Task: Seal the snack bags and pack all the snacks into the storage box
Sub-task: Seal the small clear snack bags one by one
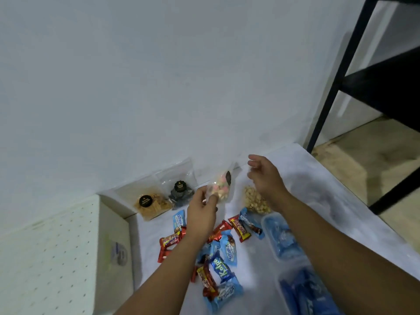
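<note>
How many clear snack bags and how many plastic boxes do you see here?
Clear snack bags: 4: cracker bag, dark cookie bag, pink mix bag in the left hand, pale ball bag
Plastic boxes: 2: far box, near box
Total: 6

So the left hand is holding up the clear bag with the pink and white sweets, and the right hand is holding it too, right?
Not quite. In the head view the left hand does hold the bag of pink and white sweets, but the right hand is beside it, apart from it and holding nothing.
</note>
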